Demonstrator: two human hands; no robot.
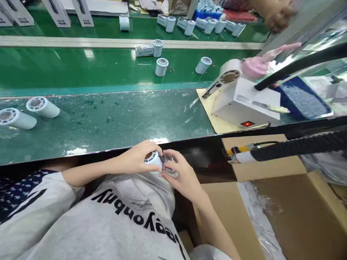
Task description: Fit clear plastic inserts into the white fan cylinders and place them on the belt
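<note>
Pinched between thumb and fingers of the left hand (pixel 132 159), a white cylinder (pixel 154 159) sits at the lower middle of the frame, just below the edge of the green bench (pixel 130 115). With the right hand (pixel 187 177) I have a clear plastic piece (pixel 170 159) closed in the fingers, right beside the cylinder; from here I cannot tell whether the two touch. At the far left, a pair of similar cylinders (pixel 45 107) rests on the bench. Toward the right I see a white machine (pixel 249 97) with a lit red switch (pixel 247 124), and an open cardboard box (pixel 303 209) fills the lower right.
</note>
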